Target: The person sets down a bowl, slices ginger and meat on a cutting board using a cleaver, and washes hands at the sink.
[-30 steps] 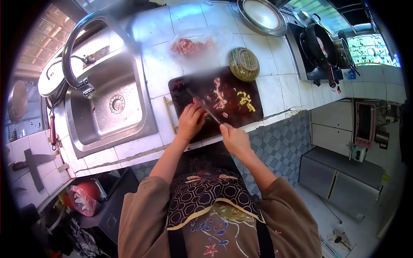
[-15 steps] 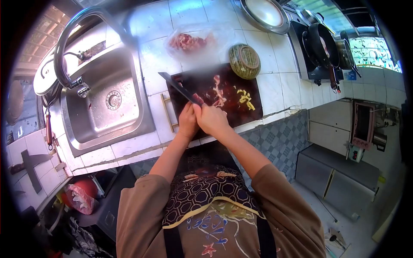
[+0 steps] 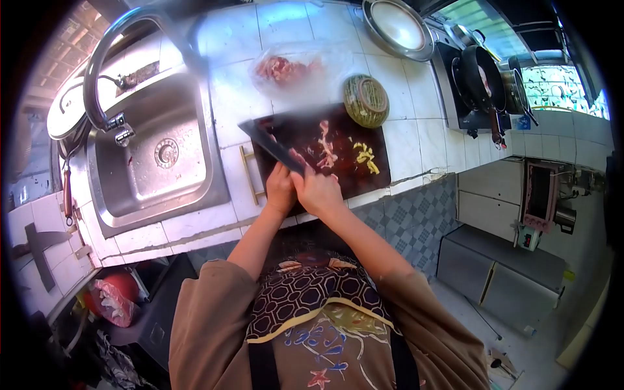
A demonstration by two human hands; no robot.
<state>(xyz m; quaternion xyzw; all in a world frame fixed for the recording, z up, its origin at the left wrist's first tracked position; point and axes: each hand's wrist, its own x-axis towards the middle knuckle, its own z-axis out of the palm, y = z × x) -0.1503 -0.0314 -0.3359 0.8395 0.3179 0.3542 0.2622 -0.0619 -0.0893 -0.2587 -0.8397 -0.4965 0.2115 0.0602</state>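
My right hand is closed round the handle of a dark-bladed knife, whose blade points up and left over the dark cutting board. Close against it, at the board's near left part, my left hand has its fingers bent together; what they hold, if anything, is hidden. Some reddish meat shows beside the blade. Pale meat strips lie mid-board, with chopped yellow pieces to their right. A green patterned bowl overlaps the board's far right corner.
Raw meat in a clear plastic bag lies beyond the board. The steel sink and faucet are at left. A metal basin stands at the back, and a black pan is on the stove at right.
My right hand has moved left to meet my left hand, and the knife has swung to lie further up and left, its blade now showing broadly. The view has shifted slightly.
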